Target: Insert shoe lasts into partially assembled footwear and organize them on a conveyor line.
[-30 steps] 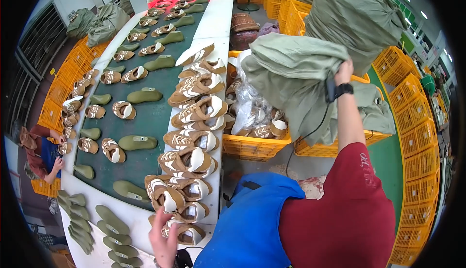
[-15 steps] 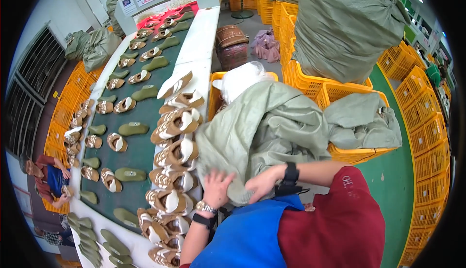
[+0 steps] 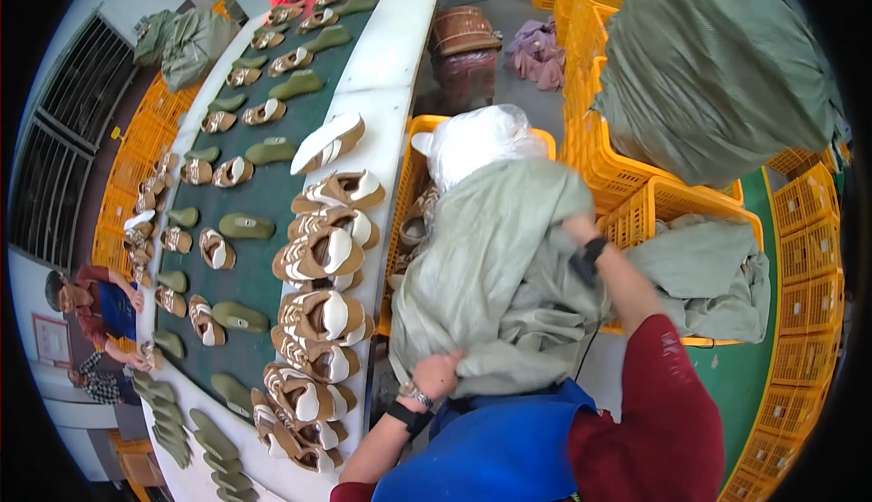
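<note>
Grey-green sack lies bunched over the near part of a yellow crate, right of the desk with its row of shoes; left hand at the sack's near-left edge, fingers closed on cloth. Right hand at its far-right side, blurred, finger closure cannot be told. Step in hand seems to be arranging loose cloth; next move probably calls for firm holds and evenly drawn slack.

Grey-green cloth sack: limp, heavily creased, bunched in loose folds; draped partly over yellow crate, covering near side.
</note>
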A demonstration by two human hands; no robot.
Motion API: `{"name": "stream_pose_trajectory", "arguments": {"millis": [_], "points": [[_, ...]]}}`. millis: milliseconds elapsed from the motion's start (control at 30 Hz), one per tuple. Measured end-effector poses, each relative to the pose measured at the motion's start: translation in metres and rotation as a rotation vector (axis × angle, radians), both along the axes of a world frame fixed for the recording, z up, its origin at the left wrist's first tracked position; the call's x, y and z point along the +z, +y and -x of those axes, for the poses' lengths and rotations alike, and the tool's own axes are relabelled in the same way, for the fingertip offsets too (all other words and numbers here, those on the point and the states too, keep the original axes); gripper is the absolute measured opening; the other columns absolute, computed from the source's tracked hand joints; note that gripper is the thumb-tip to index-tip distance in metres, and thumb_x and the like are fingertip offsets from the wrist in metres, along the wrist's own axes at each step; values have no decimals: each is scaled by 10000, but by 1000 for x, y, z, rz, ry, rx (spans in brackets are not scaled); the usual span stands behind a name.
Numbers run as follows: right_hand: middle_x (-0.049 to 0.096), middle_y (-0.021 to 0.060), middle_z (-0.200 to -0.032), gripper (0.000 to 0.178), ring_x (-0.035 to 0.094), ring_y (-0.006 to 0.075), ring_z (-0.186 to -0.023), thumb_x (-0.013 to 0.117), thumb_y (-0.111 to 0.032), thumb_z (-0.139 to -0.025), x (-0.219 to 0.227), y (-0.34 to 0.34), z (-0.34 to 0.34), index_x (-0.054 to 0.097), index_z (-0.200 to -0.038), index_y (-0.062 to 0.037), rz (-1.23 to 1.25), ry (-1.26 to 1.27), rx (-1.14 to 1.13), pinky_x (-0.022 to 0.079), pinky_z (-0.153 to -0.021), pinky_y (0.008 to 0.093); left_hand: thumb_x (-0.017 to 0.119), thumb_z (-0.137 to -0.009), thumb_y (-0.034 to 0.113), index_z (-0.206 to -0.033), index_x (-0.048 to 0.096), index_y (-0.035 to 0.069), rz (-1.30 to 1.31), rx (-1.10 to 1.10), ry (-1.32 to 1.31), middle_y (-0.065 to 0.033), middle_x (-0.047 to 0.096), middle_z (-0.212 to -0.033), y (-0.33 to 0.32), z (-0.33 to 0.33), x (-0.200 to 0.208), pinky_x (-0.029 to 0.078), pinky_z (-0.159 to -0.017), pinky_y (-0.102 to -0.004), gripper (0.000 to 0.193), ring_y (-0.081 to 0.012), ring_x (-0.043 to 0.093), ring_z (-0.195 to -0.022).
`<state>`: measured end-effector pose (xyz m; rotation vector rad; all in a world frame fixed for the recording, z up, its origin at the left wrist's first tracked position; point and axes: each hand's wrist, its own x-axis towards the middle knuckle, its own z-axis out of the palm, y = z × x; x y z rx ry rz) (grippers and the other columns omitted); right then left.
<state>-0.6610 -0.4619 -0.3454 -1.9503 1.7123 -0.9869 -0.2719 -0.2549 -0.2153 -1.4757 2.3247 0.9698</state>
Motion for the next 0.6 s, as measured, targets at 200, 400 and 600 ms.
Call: {"name": "stream_pose_trajectory", "arguments": {"millis": [200,400,600], "points": [[611,129,-1060,265,581,219,-971,506,-102,-847,196,-163,2,557,-1086,1,238,-20,29,445,-846,318,474,-775,114,-942,554,162,553,78,-181,-77,578,-672,-46,-9,-21,462,-581,-375,191,-261,591,-658],[633,142,-983,249,600,221,-909,520,-146,-826,147,-183,-97,589,-1015,1,188,-242,50,472,-797,346,455,-804,156,-917,549,160,452,308,-441,-74,585,-788,-28,-23,-96,418,-707,-436,147,-267,576,-782],[435,263,-1251,658,415,348,-1183,578,-229,-745,47,-211,-159,324,-1322,-40,-366,-114,200,319,-995,342,585,-729,279,-1295,383,202,-145,373,-425,-205,490,-1166,-41,-20,-70,354,-904,-493,606,-361,458,-1104]]}}
